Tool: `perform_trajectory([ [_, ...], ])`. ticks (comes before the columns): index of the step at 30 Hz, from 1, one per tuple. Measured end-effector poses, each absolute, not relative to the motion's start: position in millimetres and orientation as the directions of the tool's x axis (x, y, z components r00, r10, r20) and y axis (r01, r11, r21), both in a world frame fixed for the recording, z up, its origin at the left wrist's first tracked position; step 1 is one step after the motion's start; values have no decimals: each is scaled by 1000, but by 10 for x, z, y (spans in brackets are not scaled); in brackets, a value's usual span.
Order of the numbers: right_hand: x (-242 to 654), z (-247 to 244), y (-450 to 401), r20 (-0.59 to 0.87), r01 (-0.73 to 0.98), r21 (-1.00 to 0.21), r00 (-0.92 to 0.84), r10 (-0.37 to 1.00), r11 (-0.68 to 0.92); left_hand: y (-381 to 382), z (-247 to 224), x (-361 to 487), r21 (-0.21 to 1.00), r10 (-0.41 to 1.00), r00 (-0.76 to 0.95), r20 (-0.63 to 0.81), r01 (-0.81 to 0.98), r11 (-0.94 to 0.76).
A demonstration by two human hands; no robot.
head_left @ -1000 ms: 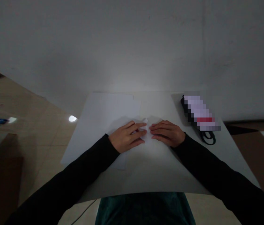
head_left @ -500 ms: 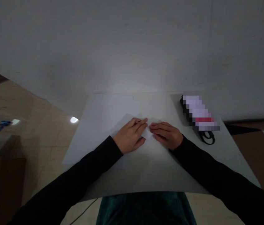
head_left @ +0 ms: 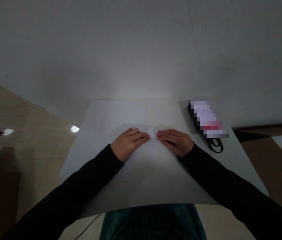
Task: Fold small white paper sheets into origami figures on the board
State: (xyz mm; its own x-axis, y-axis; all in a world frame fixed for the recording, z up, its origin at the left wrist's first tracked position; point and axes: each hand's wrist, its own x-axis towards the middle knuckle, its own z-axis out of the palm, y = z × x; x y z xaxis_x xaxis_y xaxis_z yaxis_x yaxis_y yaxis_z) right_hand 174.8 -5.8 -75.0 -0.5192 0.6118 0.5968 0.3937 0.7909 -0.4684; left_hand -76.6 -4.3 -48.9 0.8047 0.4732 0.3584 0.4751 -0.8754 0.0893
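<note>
A small folded piece of white paper point(head_left: 153, 134) lies between my hands near the middle of the white table point(head_left: 161, 186). My left hand point(head_left: 130, 142) is closed on its left side, the fingertips pressed together at the paper. On the right, my right hand point(head_left: 176, 141) has its fingers held together, their tips on the paper's right edge. One thin edge of the paper rises beside my left fingers. Parts of the paper are hidden under both hands. Larger white sheets point(head_left: 111, 116) lie flat beneath and beyond my left hand.
A phone with a blurred screen point(head_left: 206, 116) rests on a dark object with a black strap loop point(head_left: 216, 145) at the table's right. A grey wall point(head_left: 141, 50) stands behind the table. Brown boxes point(head_left: 1, 190) are on the floor at left.
My left hand has drawn slightly left and its fingers have curled in more. The paper's upper edge now shows raised between the hands. The whole view has shifted a little.
</note>
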Motion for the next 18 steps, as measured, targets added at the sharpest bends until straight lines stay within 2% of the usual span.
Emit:
perform_trajectory([
  [4, 1764, -709, -100, 569, 507, -472, -449, 689, 721, -22, -509, -821, 136, 452, 765, 458, 443, -886],
  [7, 1773, -684, -99, 524, 539, -526, -405, 750, 658, -2, -528, -824, 226, 515, 707, 485, 468, -854],
  [11, 1770, -691, -57, 415, 487, -714, -283, 864, 503, 37, -516, -783, 494, 731, 575, 369, 545, -678],
  [13, 1758, -711, -40, 371, 452, -782, -215, 903, 429, 47, -495, -758, 589, 802, 526, 285, 564, -579],
  [18, 1698, -748, -45, 296, 441, -842, -104, 949, 311, 42, -456, -710, 669, 876, 453, 165, 602, -437],
])
